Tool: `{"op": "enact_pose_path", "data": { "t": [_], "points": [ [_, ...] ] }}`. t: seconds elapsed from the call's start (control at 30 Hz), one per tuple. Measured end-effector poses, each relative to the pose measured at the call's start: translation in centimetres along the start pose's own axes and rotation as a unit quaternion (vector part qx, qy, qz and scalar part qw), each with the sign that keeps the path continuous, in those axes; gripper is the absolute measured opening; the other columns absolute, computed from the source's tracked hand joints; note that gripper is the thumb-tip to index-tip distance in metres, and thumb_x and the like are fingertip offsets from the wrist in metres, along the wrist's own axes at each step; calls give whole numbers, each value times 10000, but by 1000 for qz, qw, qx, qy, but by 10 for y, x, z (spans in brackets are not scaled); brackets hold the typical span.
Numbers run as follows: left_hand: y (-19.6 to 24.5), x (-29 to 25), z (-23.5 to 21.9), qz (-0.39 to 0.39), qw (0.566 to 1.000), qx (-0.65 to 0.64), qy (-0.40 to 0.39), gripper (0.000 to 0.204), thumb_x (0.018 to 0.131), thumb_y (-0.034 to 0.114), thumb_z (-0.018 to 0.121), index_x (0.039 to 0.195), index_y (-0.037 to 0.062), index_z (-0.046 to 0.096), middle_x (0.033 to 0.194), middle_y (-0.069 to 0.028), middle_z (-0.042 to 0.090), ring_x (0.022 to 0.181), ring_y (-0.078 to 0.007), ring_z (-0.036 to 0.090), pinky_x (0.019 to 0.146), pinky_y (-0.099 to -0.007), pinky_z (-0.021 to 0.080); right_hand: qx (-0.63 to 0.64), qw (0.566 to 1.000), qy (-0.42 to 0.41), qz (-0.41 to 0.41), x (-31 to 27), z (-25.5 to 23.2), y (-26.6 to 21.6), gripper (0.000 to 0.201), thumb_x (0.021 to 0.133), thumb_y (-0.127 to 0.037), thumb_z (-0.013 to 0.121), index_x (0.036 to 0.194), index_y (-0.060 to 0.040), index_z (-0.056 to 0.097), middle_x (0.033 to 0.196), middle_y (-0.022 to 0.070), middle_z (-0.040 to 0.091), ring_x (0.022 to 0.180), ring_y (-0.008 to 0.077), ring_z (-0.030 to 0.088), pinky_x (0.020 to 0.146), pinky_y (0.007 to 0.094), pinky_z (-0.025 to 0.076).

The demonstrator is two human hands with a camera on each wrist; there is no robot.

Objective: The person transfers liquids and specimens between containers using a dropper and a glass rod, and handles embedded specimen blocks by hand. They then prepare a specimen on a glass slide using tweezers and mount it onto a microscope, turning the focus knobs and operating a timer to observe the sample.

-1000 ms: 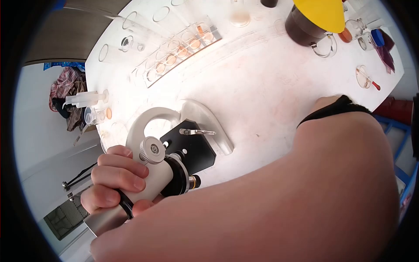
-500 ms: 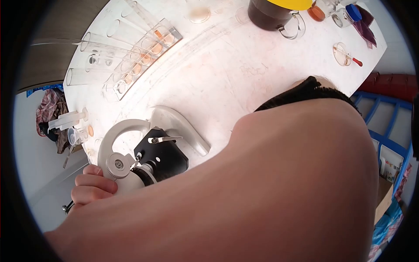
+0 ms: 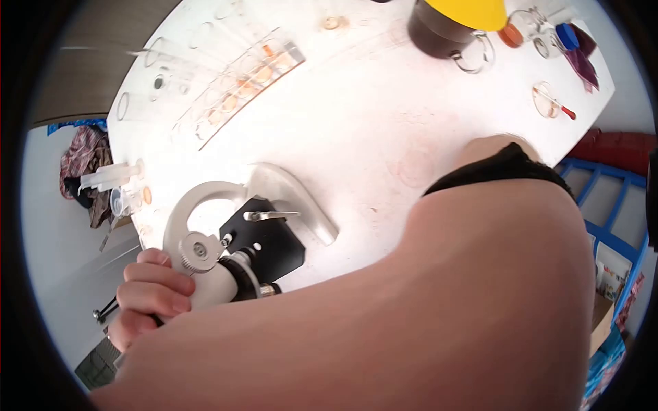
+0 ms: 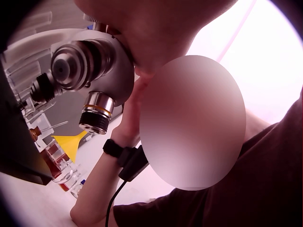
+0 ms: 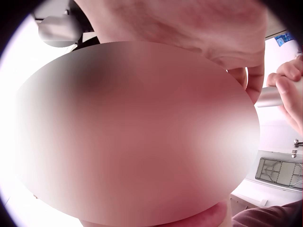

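Note:
In the head view, my left hand [image 3: 154,291] grips the pale tube of a microscope [image 3: 264,240], fingers curled round it just beyond the focus knob [image 3: 199,250]. The left wrist view shows the objective lenses [image 4: 97,113] close beside that hand. My right hand [image 3: 356,308], with a black strap [image 3: 497,171] at its wrist, spans the lower part of the head view, very near the camera. In the right wrist view, its fingers [image 5: 255,82] bend down by the silver eyepiece tube [image 5: 269,97]. A blurred patch hides much there; I cannot tell whether they hold it.
A rack [image 3: 247,89] of test tubes with orange contents stands beyond the microscope. Farther right are a dark-filled jug [image 3: 439,31] with a yellow funnel [image 3: 473,10], a dish [image 3: 545,101] with a red-bulbed dropper, and a blue-capped jar [image 3: 566,35]. Plastic syringes [image 3: 106,178] lie left.
The head view has swung right and then partly back, so the microscope and rack appear farther left than at first. The left hand keeps its grip; the right hand covers the eyepiece end more.

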State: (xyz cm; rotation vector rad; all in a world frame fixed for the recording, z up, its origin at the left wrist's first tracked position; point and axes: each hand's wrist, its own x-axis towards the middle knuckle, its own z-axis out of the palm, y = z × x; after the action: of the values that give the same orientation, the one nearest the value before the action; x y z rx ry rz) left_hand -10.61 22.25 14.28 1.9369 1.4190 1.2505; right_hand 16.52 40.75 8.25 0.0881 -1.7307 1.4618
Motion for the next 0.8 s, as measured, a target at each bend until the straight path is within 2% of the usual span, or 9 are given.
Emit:
{"op": "enact_pose_path", "data": {
  "t": [0.07,0.17,0.2,0.23,0.3,0.33,0.63,0.73,0.8],
  "points": [
    [7,11,8,-23,1000,-5,-14,144,1031,213,552,957,153,444,928,-50,615,849,-242,623,987,-465,428,26,999,-7,-19,9,10,10,469,723,-198,857,1109,-16,663,1069,128,643,812,255,621,685,354,464],
    [1,7,26,19,997,37,65,331,964,260,741,1015,171,426,918,-57,632,821,-235,638,946,-444,457,51,998,-12,-30,14,21,18,467,724,-200,858,1107,-16,665,1071,129,643,812,255,622,683,353,464],
    [-6,6,39,44,988,33,141,422,930,305,798,1021,168,410,875,-34,612,756,-203,623,901,-425,478,57,998,-14,-35,16,24,21,467,724,-200,858,1106,-16,665,1072,130,643,812,255,623,683,353,464],
    [-11,6,46,46,988,38,142,422,930,305,798,1021,168,410,875,-34,612,756,-203,623,901,-425,478,58,997,-15,-39,17,25,23,466,724,-201,858,1106,-15,665,1072,131,643,812,255,623,682,353,464],
    [-16,10,61,92,966,54,235,448,947,387,769,1026,154,394,828,-10,581,701,-169,593,863,-402,483,54,998,-18,-41,19,24,23,465,725,-202,859,1105,-15,666,1074,132,644,812,255,625,681,353,464],
    [-7,14,75,35,949,84,303,487,941,436,764,1022,144,382,802,2,555,681,-156,570,844,-392,472,54,997,-20,-42,21,24,22,464,725,-203,859,1104,-15,666,1074,132,644,812,254,625,680,352,464],
    [-6,15,69,58,963,85,249,489,949,459,743,1046,150,377,811,2,538,701,-147,557,839,-381,449,36,998,-33,-42,27,19,18,460,729,-209,862,1099,-15,670,1080,137,645,811,254,630,675,351,464],
    [-5,18,78,47,951,71,298,495,947,467,743,1048,153,374,815,3,539,706,-147,558,844,-380,448,28,998,-34,-40,27,17,15,458,730,-210,863,1097,-14,671,1082,139,646,811,253,632,674,350,464],
    [-5,18,79,40,949,75,304,495,947,468,742,1047,153,374,818,4,539,708,-147,560,845,-383,448,24,998,-34,-39,27,16,15,457,731,-212,863,1096,-14,671,1084,140,646,811,253,633,673,349,465]
  ]
}}
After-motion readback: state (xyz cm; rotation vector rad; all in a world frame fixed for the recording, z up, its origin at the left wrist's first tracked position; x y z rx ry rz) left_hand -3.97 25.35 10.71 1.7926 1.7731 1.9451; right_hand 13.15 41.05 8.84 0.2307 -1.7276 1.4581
